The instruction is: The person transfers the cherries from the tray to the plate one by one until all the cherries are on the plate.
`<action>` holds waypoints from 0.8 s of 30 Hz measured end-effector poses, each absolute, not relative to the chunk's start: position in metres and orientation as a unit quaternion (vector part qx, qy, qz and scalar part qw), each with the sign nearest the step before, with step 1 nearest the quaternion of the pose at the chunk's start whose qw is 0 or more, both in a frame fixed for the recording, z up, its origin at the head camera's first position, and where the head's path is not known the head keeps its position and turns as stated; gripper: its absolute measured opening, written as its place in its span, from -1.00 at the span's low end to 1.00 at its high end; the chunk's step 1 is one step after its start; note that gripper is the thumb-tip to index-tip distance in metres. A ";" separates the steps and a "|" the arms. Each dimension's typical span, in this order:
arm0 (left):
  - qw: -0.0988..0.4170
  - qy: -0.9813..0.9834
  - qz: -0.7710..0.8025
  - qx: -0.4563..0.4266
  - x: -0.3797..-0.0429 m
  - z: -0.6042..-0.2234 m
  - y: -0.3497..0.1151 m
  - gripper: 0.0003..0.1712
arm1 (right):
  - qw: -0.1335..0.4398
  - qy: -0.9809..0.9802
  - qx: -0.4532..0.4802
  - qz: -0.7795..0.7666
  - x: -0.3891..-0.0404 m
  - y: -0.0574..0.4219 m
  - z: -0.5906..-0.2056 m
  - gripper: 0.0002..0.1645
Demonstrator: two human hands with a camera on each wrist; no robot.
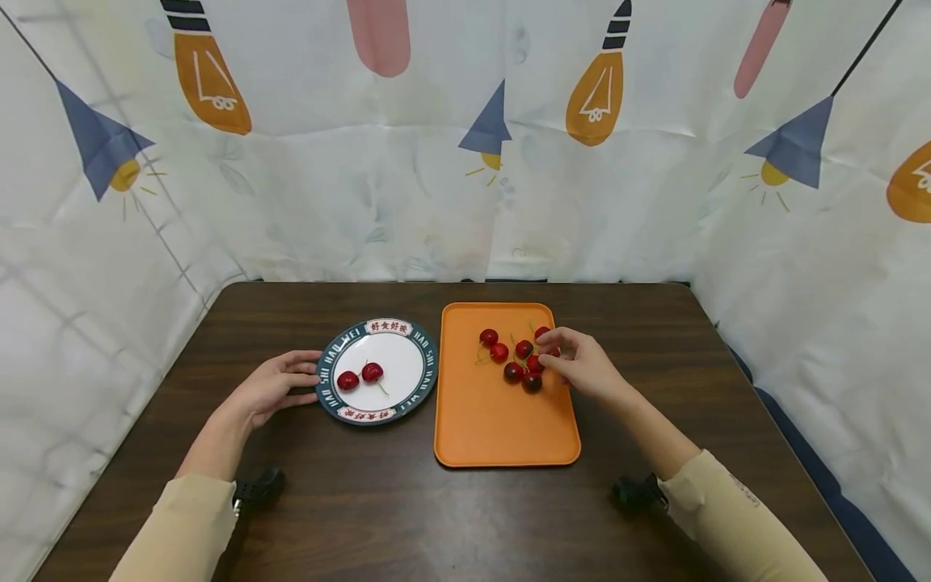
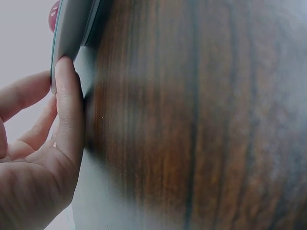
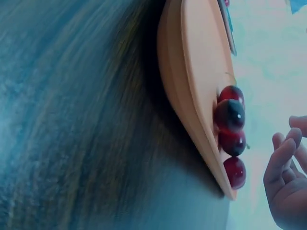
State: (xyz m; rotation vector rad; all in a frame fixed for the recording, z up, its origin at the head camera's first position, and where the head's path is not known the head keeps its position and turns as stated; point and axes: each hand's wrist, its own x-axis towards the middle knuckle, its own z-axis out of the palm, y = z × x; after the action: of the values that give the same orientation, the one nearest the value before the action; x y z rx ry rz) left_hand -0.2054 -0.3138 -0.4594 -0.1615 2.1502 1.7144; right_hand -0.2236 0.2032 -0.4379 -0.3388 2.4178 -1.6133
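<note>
My left hand [image 1: 280, 385] pinches the left rim of a round white plate [image 1: 403, 356] with a dark green lettered border. In the left wrist view, fingers [image 2: 69, 103] lie against both sides of the rim. Two red cherries [image 1: 372, 372] with stems lie on this plate. My right hand [image 1: 582, 364] hovers at the right side of an orange tray [image 1: 505, 432], its fingers loosely bent above a cluster of several red and dark cherries [image 1: 513, 372]. From the right wrist, nothing shows between those fingers [image 3: 280, 158], and the cherries [image 3: 230, 115] stay apart from them.
Plate and tray stand side by side on a dark wood-grain table [image 1: 349, 501], a narrow gap between them. Behind the table hangs a white curtain [image 1: 407, 202] printed with lamps and bulbs. Both wrists carry dark straps with a small device.
</note>
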 end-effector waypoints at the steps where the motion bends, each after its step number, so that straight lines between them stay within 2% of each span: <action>1: 0.191 0.767 0.610 -0.058 -0.206 -0.459 -0.314 -0.30 | 0.103 0.823 -0.112 -0.547 -0.224 0.204 -0.438 -0.59; 14: 0.193 0.766 0.610 -0.064 -0.207 -0.462 -0.317 -0.29 | 0.067 0.840 -0.079 -0.532 -0.239 0.214 -0.448 -0.57; 24: 0.193 0.769 0.607 -0.057 -0.205 -0.460 -0.316 -0.29 | 0.063 0.865 -0.056 -0.494 -0.259 0.215 -0.450 -0.50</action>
State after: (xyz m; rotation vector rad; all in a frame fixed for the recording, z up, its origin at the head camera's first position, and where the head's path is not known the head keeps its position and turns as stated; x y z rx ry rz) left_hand -0.2054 -0.3158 -0.4597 -0.1588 2.1578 1.7023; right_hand -0.2595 0.2148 -0.4496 -0.1682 2.6146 -1.4925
